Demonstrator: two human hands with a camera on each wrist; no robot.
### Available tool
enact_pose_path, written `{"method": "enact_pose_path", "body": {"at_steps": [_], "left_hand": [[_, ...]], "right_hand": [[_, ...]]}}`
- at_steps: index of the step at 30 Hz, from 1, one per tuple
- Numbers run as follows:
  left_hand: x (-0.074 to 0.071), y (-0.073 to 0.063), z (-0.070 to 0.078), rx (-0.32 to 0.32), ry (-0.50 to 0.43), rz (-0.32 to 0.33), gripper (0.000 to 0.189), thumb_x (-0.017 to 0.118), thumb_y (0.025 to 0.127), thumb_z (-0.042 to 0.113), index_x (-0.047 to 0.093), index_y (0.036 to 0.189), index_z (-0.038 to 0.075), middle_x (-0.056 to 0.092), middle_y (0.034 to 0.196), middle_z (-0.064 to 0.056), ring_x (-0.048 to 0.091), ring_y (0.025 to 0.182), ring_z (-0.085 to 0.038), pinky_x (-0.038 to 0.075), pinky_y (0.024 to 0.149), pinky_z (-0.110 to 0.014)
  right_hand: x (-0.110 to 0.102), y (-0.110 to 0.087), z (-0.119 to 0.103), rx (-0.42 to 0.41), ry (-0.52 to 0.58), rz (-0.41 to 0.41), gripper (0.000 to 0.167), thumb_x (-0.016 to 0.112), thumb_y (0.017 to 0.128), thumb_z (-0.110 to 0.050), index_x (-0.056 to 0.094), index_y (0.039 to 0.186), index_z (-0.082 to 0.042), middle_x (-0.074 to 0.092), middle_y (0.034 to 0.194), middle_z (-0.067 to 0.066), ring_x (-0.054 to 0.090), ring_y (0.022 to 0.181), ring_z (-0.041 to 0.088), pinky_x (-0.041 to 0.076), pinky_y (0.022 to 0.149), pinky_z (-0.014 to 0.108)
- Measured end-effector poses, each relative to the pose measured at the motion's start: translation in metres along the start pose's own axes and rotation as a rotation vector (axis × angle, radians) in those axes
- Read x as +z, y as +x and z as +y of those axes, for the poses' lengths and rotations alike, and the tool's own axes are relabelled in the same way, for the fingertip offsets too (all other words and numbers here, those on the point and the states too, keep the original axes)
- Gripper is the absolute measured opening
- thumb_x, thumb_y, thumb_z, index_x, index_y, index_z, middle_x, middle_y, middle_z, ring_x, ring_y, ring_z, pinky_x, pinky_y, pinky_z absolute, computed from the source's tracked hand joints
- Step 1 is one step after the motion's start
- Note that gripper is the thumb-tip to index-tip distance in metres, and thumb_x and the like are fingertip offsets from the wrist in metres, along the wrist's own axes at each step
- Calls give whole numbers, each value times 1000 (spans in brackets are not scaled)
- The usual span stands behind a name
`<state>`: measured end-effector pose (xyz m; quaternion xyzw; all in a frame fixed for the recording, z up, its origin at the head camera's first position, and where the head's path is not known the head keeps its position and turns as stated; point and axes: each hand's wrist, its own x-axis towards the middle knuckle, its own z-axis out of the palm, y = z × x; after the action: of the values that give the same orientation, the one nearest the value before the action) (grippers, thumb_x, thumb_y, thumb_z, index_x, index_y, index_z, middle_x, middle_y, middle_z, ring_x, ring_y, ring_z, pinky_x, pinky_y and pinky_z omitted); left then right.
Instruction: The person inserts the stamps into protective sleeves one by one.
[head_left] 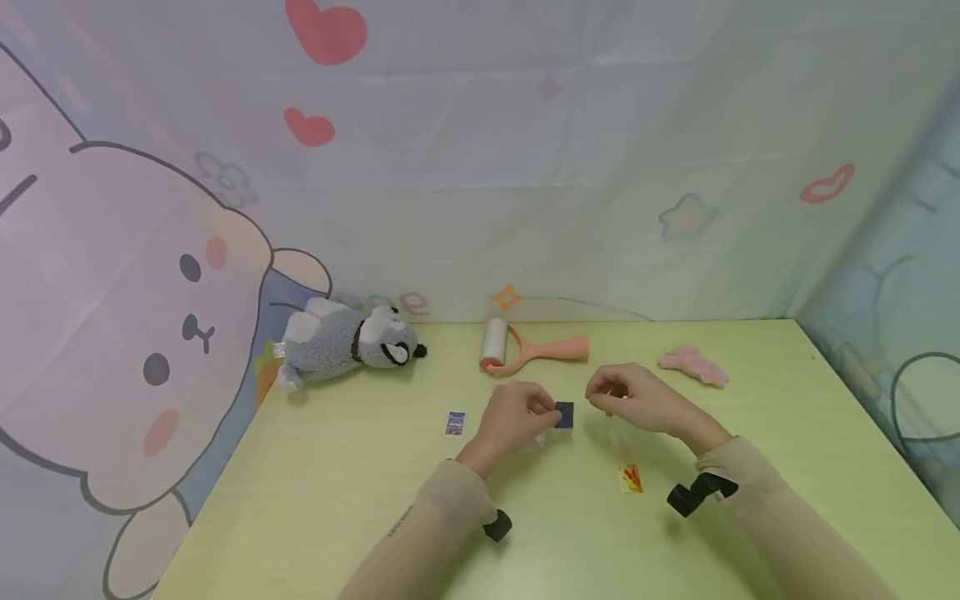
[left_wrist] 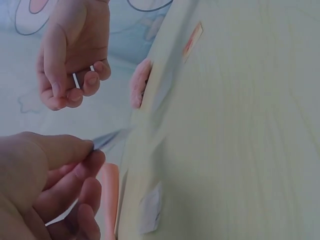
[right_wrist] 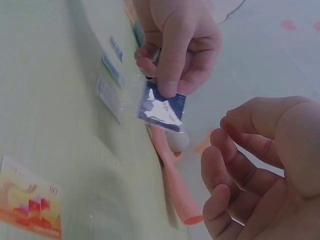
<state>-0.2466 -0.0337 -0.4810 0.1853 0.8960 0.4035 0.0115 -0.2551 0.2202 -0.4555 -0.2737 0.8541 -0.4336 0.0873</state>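
Over the middle of the table, my left hand (head_left: 513, 417) pinches a small dark blue stamp (head_left: 566, 415) between thumb and index finger. In the right wrist view the stamp (right_wrist: 162, 107) is glossy, with a clear sleeve around it. My right hand (head_left: 637, 396) hovers to its right, apart from it, fingers loosely bent with nothing visible in them. An orange and red stamp (head_left: 631, 478) lies on the table below the right hand. To the left of the left hand lies a blue and purple stamp (head_left: 455, 424). Beneath the left hand lies a pale small piece (left_wrist: 151, 209).
At the back of the table (head_left: 300, 508) lie a grey plush dog (head_left: 330, 340), an orange-handled lint roller (head_left: 555, 348) and a pink fuzzy item (head_left: 693, 365). A printed cloth (head_left: 465, 208) hangs behind the back edge.
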Motion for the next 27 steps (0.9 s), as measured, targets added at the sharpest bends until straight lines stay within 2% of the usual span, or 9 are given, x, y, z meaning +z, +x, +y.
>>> {"method": "enact_pose_path", "body": {"at_steps": [5, 10, 15, 20, 24, 27], "left_hand": [[14, 4, 1, -74, 78, -15, 11, 85, 90, 23, 79, 88, 14, 74, 78, 7, 64, 69, -3, 52, 64, -23], [23, 3, 6, -125, 183, 9, 11, 86, 89, 25, 77, 84, 19, 72, 76, 10, 63, 69, -4, 51, 61, -26], [30, 3, 8, -65, 308, 38, 10, 84, 88, 22, 76, 84, 18, 73, 77, 9, 64, 70, -8, 49, 59, -25], [35, 5, 6, -17, 398, 39, 12, 83, 88, 22, 74, 82, 18, 67, 72, 10, 62, 67, -9, 47, 56, -26], [39, 5, 3, -12, 431, 39, 15, 83, 89, 23, 72, 80, 19, 62, 68, 10, 58, 64, -10, 45, 55, -27], [39, 5, 2, -14, 415, 51, 14, 81, 90, 24, 72, 81, 18, 64, 71, 10, 59, 66, -10, 46, 57, -28]], "right_hand": [[-3, -5, 7, -7, -19, 2, 13, 67, 105, -20, 73, 107, -9, 71, 97, 11, 64, 79, 16, 53, 71, 29], [-4, -8, 13, -16, -17, -10, 14, 67, 105, -18, 73, 106, -6, 70, 93, 12, 63, 77, 13, 52, 69, 28], [-4, -12, 17, -11, -15, -13, 13, 67, 104, -18, 73, 106, -5, 70, 92, 12, 63, 75, 13, 52, 67, 27], [-3, -16, 20, -15, -27, -29, 13, 67, 105, -17, 72, 106, -5, 71, 94, 12, 63, 76, 12, 53, 67, 27], [-2, -19, 23, -37, -62, -47, 11, 67, 104, -16, 73, 104, -6, 72, 93, 11, 63, 77, 9, 53, 69, 27], [-3, -22, 25, -63, -100, -71, 9, 68, 103, -14, 74, 102, -8, 74, 93, 8, 64, 80, 7, 55, 72, 27]]}}
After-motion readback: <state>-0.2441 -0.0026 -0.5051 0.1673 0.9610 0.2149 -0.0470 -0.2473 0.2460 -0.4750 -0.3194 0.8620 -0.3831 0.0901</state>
